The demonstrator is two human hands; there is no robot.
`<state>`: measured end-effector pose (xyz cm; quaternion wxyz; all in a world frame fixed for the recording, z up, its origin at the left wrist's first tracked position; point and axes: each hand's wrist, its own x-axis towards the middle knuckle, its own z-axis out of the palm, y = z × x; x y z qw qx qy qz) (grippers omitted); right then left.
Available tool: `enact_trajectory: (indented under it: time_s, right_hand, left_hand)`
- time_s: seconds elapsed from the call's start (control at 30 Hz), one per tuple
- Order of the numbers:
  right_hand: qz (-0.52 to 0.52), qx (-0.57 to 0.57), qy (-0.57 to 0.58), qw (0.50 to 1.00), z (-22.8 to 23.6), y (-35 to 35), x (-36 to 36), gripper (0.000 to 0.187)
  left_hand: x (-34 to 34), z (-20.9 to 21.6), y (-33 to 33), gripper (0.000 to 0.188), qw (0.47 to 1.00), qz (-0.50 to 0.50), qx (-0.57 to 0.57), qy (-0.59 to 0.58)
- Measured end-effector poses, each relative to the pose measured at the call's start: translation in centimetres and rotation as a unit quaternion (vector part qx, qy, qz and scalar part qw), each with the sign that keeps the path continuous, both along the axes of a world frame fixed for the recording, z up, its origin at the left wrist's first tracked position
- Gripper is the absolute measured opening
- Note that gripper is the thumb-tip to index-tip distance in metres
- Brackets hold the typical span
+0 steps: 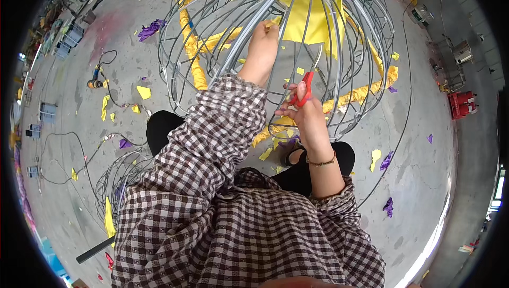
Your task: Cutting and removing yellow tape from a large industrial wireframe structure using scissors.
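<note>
A large rounded cage of bent grey metal rods (350, 39) stands before me, with yellow cloth (308, 20) covering its top centre. My left hand (262, 47) reaches among the rods at the cloth's left side. Its fingers are pinched together, with a bit of yellow cloth showing at their tips. Lower and to the right, my right hand (307, 116) holds red-handled scissors (306, 91). Their blades point up toward the rods, and the handle sits between thumb and fingers. How far the blades are apart I cannot tell.
Yellow-wrapped bars (192, 55) form the cage's base. Yellow scraps (143, 92) and purple scraps (151, 30) litter the concrete floor. A power tool (95, 78), a coil of wire (114, 182) and a dark bar (94, 250) lie at left. A red machine (462, 104) stands far right.
</note>
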<state>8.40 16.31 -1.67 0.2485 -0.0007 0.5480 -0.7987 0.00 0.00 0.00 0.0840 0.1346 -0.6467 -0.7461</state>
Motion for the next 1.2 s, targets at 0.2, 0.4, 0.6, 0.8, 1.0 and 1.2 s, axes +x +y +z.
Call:
enact_trajectory:
  time_s: [0.2,0.4,0.6,0.8,1.0,1.2]
  right_hand:
    - [0.001,0.052,0.128,0.990,0.0,1.2,4.4,0.042]
    - [0.030,0.048,0.182,0.982,-1.9,2.1,6.8,0.039]
    - [0.051,0.098,0.207,0.972,-3.0,2.6,7.4,0.035]
    - [0.065,0.099,0.210,0.971,-3.3,2.6,7.9,0.033]
    - [0.063,0.103,0.202,0.972,-2.4,2.4,8.1,0.030]
    - [0.063,0.119,0.196,0.971,-2.2,2.5,8.1,0.030]
  left_hand:
    - [1.2,1.4,0.0,0.037,0.981,0.005,0.123,0.152]
    - [-0.3,1.4,-1.0,0.046,0.958,-0.071,0.201,0.192]
    - [-0.1,2.6,0.3,0.048,0.987,-0.011,0.083,0.138]
    - [-1.1,2.6,-0.4,0.045,0.978,-0.052,0.149,0.137]
    - [-2.1,1.7,-1.2,0.046,0.979,-0.036,0.143,0.141]
    - [-1.7,2.1,-0.8,0.046,0.979,-0.038,0.158,0.124]
